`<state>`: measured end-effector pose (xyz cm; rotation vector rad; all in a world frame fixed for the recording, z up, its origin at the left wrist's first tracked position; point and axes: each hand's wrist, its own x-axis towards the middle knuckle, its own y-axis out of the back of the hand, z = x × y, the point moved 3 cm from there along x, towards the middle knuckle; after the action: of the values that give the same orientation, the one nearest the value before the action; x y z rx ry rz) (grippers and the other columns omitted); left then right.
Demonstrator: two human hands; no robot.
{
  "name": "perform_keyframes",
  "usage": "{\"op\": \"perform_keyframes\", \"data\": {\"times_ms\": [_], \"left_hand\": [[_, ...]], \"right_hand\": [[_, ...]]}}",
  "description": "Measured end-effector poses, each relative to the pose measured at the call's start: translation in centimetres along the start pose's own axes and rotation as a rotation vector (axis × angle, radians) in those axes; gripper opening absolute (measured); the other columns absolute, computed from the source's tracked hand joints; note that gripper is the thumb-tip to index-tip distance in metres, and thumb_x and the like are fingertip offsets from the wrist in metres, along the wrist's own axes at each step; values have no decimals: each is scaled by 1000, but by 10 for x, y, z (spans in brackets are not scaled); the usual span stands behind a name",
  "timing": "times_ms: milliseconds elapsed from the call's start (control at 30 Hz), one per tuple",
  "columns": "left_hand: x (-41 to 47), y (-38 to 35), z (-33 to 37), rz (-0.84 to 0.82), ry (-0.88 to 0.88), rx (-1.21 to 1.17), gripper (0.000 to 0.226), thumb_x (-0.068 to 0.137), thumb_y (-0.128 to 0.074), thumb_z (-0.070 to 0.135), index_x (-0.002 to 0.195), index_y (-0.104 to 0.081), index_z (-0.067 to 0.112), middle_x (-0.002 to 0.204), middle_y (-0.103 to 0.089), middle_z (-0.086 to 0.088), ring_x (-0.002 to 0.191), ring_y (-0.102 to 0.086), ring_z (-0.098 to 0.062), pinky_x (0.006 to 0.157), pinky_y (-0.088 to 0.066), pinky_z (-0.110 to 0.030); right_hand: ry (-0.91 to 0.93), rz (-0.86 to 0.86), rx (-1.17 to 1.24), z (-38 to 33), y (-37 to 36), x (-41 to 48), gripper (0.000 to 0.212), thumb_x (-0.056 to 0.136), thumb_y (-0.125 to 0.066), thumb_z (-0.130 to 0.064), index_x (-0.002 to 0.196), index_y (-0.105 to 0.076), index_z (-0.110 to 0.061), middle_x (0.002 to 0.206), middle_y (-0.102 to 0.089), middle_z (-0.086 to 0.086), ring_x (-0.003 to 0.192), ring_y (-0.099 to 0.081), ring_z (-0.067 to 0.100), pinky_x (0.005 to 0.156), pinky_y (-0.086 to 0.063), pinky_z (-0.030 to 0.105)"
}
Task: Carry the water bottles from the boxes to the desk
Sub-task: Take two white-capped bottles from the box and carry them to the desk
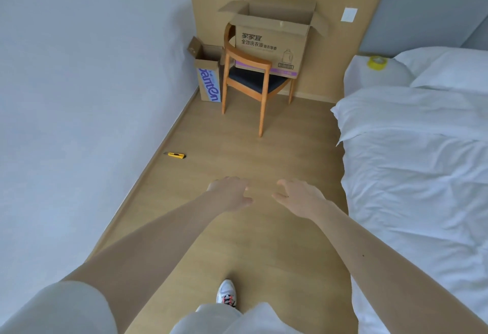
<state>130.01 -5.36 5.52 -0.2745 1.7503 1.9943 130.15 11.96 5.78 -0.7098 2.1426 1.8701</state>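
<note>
The large cardboard box (272,43) on the chair (253,80) carries "家家宜" on its front face, with "全效洗衣液" printed below; the smaller characters that follow are too small to read. The small cardboard box (208,80) on the floor bears the blue brand name "Ganten", running vertically up its side.

The wooden floor (290,148) under me carries a wooden chair (250,80) near the far wall, and on its dark seat sits a large cardboard box (272,45) with its flaps open. Just beside the chair, in the corner, a smaller box (208,80) stands on the floor, also open. A yellow utility knife (174,155) lies close to the left wall (well apart from the boxes). My white shoe (226,291) is planted on the floor. To my right, the bed (422,175) holds white pillows (454,69) and a yellow roll of tape (377,62) at its head.
</note>
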Motion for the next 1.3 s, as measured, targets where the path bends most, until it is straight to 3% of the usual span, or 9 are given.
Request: {"op": "perform_keyframes", "data": {"times_ms": [267,433,800,1033,1300], "left_hand": [[69,36,-60,-58,-65,7,48,96,-50,46,136,-47,20,134,-53,-2,125,-49,-23,99,-45,-41],[110,57,-80,-39,-89,5,47,95,-52,45,135,-48,20,137,-53,-3,128,-47,-24,100,-43,-39],[211,117,-132,-42,62,-34,46,94,-52,41,136,-47,24,138,-49,1,129,-45,-20,98,-42,-36],[289,169,-149,-70,140,-25,44,95,-48,38,136,-45,23,134,-49,2,121,-49,-19,88,-41,-33],[381,207,-136,-102,124,-5,46,95,-49,42,137,-44,23,135,-50,2,124,-48,-20,93,-41,-35]], "right_hand": [[-81,-34,0,-36,35,65,54,101,-35,-47,148,-33,-19,148,-42,6,131,-43,28,103,-40,43],[-110,-33,-23,-38,55,107,50,101,-36,-47,143,-39,-18,140,-49,8,124,-48,28,99,-43,43],[-20,-43,-32,-37,112,243,52,102,-35,-46,146,-35,-19,143,-46,9,129,-44,29,101,-40,42],[56,-38,30,-21,167,347,54,102,-36,-46,147,-34,-17,142,-46,8,128,-46,29,100,-42,43],[37,-56,80,16,207,429,52,102,-36,-45,146,-35,-16,138,-49,8,124,-48,27,97,-45,42]]}}
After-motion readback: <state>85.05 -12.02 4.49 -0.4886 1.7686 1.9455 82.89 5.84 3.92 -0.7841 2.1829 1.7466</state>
